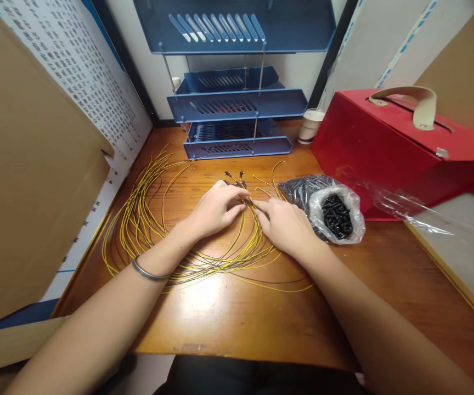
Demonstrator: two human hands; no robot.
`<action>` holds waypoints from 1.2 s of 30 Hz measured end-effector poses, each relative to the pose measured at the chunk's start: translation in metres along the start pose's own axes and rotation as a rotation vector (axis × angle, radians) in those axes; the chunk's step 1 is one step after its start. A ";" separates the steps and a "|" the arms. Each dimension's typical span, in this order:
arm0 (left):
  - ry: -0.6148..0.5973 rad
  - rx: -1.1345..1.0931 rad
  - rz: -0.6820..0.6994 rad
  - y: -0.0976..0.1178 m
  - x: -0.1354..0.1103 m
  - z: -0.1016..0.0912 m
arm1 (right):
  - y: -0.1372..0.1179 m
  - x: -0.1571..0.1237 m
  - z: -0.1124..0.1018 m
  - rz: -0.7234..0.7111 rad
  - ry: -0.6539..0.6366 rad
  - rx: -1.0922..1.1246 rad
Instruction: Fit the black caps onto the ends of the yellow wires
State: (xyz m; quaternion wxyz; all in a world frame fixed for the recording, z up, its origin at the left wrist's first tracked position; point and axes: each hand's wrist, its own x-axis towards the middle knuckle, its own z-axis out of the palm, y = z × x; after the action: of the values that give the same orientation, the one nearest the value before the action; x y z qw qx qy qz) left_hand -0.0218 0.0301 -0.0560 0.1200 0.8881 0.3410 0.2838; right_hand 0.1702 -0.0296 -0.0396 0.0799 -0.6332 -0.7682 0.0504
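Note:
A large loop of thin yellow and black wires (pixel 132 211) lies on the wooden table, curving round in front of both hands. My left hand (pixel 219 207) is closed at the wire ends, its thumb and index finger pinched close together. Just to its right, my right hand (pixel 285 222) is closed with its fingertips on the same bunch of wires. Several wire ends with small black caps (pixel 241 178) stick out beyond the left fingers. Other ends without black caps fan out beyond the right hand. What exactly lies between the fingertips is partly hidden.
An open clear plastic bag (pixel 359 225) of small black caps (pixel 337 217) sits right of my right hand. Behind are a blue tiered tray rack (pixel 237 104) and a paper cup (pixel 310 127). A red box (pixel 368 148) with a beige handle stands right, cardboard (pixel 35 164) left.

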 end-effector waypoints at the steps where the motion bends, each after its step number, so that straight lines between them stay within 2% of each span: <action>1: -0.011 -0.008 0.014 -0.001 0.000 0.001 | 0.000 0.000 0.000 -0.002 0.000 0.001; 4: -0.049 -0.018 0.051 -0.001 0.000 0.003 | -0.001 0.000 0.000 -0.002 -0.002 0.004; 7: -0.034 -0.017 0.066 0.001 0.000 0.002 | 0.000 0.000 0.001 -0.009 0.034 0.042; 13: 0.173 0.019 0.103 0.005 0.000 -0.006 | 0.004 0.002 0.009 0.016 0.229 0.216; 17: 0.287 0.016 0.137 0.008 0.001 -0.010 | 0.003 0.003 0.013 0.019 0.300 0.326; 24: 0.400 -0.060 0.033 0.012 0.002 -0.010 | -0.002 0.002 0.011 0.010 0.393 0.586; 28: 0.408 -0.179 -0.055 0.011 0.001 -0.007 | -0.003 0.002 0.012 0.037 0.432 0.658; 36: 0.407 -0.150 -0.053 0.011 0.001 -0.007 | -0.007 0.001 0.012 0.017 0.437 0.719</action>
State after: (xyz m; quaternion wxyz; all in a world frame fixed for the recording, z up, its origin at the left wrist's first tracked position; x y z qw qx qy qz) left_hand -0.0200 0.0229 -0.0452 0.1218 0.7918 0.3595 0.4785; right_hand 0.1615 -0.0299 -0.0504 0.4564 -0.5672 -0.6614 0.1802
